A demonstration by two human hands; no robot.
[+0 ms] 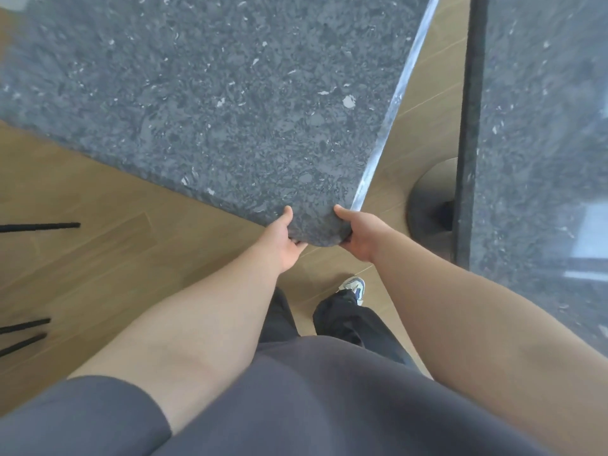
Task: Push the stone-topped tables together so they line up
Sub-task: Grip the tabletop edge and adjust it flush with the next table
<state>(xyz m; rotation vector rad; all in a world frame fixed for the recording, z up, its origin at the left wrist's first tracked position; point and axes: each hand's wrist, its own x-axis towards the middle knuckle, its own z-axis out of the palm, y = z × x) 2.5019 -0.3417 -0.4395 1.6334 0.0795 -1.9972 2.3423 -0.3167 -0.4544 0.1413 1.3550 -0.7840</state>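
A dark grey speckled stone-topped table (214, 93) fills the upper left, turned at an angle so its rounded near corner points at me. My left hand (283, 240) grips that corner from the left, thumb on top. My right hand (358, 233) grips the same corner from the right, thumb on top. A second stone-topped table (543, 143) stands along the right side with its dark edge running straight up and down. A wedge-shaped gap of wooden floor separates the two tops, wider at the near end.
A round dark table base (431, 199) sits on the floor under the right table's edge. Thin black legs (39, 226) of other furniture poke in at the left. My legs and one shoe (353, 287) stand on the wooden floor (98, 274) just behind the corner.
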